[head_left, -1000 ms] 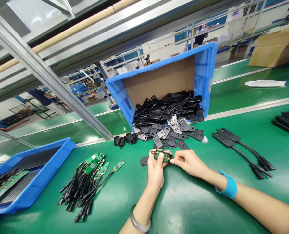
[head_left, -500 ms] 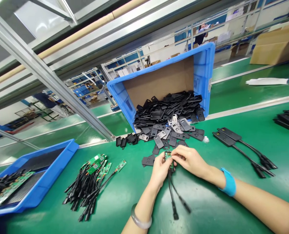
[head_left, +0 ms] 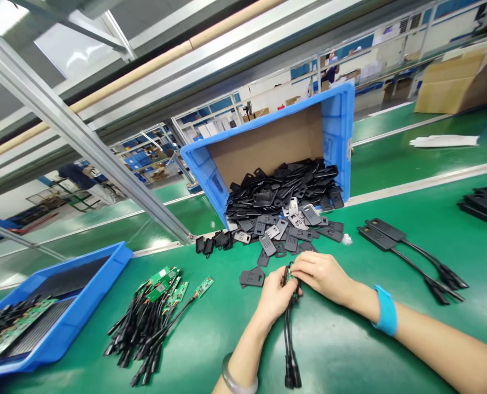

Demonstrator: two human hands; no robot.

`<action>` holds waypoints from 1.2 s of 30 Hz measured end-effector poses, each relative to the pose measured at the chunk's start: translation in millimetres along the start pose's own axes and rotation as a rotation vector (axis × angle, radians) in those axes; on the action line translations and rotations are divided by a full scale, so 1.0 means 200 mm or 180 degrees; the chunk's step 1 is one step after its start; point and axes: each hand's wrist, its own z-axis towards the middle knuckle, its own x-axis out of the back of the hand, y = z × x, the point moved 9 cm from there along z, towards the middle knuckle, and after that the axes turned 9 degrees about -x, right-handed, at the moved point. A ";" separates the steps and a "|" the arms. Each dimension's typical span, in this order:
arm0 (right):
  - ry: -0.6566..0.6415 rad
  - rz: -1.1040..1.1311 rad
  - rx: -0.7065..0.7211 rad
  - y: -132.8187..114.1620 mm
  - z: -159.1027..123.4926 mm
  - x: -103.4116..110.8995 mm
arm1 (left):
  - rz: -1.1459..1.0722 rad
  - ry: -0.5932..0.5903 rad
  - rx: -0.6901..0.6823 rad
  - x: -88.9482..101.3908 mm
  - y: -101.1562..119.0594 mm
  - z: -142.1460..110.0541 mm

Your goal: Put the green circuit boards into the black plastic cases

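Between my two hands is a green circuit board (head_left: 289,274), partly covered by my fingers, with two black cables (head_left: 288,334) hanging down from it toward me. A dark edge shows around the board, but I cannot make out how much casing is there. My left hand (head_left: 275,295) is closed round the board from the left. The fingers of my right hand (head_left: 319,276) pinch at its upper right edge. Just beyond my hands lie loose black plastic covers (head_left: 252,277), spilling out of a tipped blue bin (head_left: 347,142).
Left of my hands is a pile of cabled circuit boards (head_left: 161,284), beside a blue tray (head_left: 75,306). To the right lie two cased units with cables (head_left: 377,238) and a stack of black cases (head_left: 483,205). A white glove (head_left: 444,141) and cardboard box (head_left: 452,82) are farther back.
My hands and the board have moved slightly down in view, and the board is turned more edge-on. The two cables, spread apart before, now hang close together.
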 end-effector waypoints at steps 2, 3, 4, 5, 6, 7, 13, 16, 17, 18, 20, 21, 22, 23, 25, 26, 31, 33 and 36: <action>-0.0013 0.0071 -0.0067 0.02 0.00 0.00 | 0.0001 -0.0014 0.0033 0.00 0.00 0.00; -0.0056 0.0035 -0.0057 0.02 0.00 -0.01 | 0.0002 -0.0023 0.0048 -0.01 -0.01 0.00; -0.0117 -0.0053 -0.0015 0.01 0.01 -0.02 | -0.0007 -0.0032 0.0065 -0.01 -0.01 0.00; -0.0194 -0.0185 0.0057 0.00 0.01 -0.03 | -0.0031 -0.0037 0.0085 -0.01 -0.02 0.00; -0.0278 -0.0344 0.0144 -0.01 0.01 -0.04 | -0.0064 -0.0038 0.0107 -0.01 -0.02 0.00; -0.0364 -0.0508 0.0222 -0.02 0.01 -0.06 | -0.0106 -0.0040 0.0137 -0.01 -0.03 0.00; -0.0840 -0.0650 -0.0079 0.02 0.04 -0.04 | -0.0416 0.0065 0.0425 -0.01 -0.05 -0.01; -0.0861 -0.1068 -0.0915 0.24 0.06 0.07 | -0.0699 0.0328 0.0475 0.02 -0.04 -0.02; -0.0875 -0.1404 -0.1240 0.34 0.05 0.12 | -0.0827 0.0399 0.0476 0.03 -0.03 -0.02; -0.0955 -0.1761 -0.1546 0.44 0.03 0.17 | -0.0946 0.0447 0.0477 0.03 -0.03 -0.02; -0.1074 -0.2115 -0.1907 0.59 -0.01 0.23 | -0.1146 0.0506 0.0493 0.03 -0.03 -0.02; -0.1121 -0.2196 -0.2005 0.64 -0.03 0.26 | -0.1208 0.0514 0.0501 0.03 -0.03 -0.02; -0.1128 -0.2239 -0.2060 0.67 -0.04 0.27 | -0.1238 0.0516 0.0501 0.03 -0.02 -0.02; -0.1112 -0.2295 -0.2097 0.69 -0.05 0.29 | -0.1269 0.0522 0.0494 0.03 -0.02 -0.03; -0.0989 -0.2380 -0.2120 0.67 -0.03 0.30 | -0.1363 0.0563 0.0477 0.04 -0.01 -0.03; -0.0909 -0.2321 -0.2077 0.64 -0.01 0.28 | -0.1429 0.0605 0.0482 0.05 -0.01 -0.03; -0.0897 -0.1636 -0.1559 0.39 0.18 0.06 | -0.1897 0.0822 0.0450 0.09 -0.03 -0.04; -0.0936 -0.1631 -0.1510 0.35 0.25 -0.03 | -0.2027 0.0902 0.0359 0.10 -0.03 -0.04; -0.0993 -0.1661 -0.1602 0.37 0.32 -0.09 | -0.2079 0.1052 0.0357 0.12 -0.04 -0.04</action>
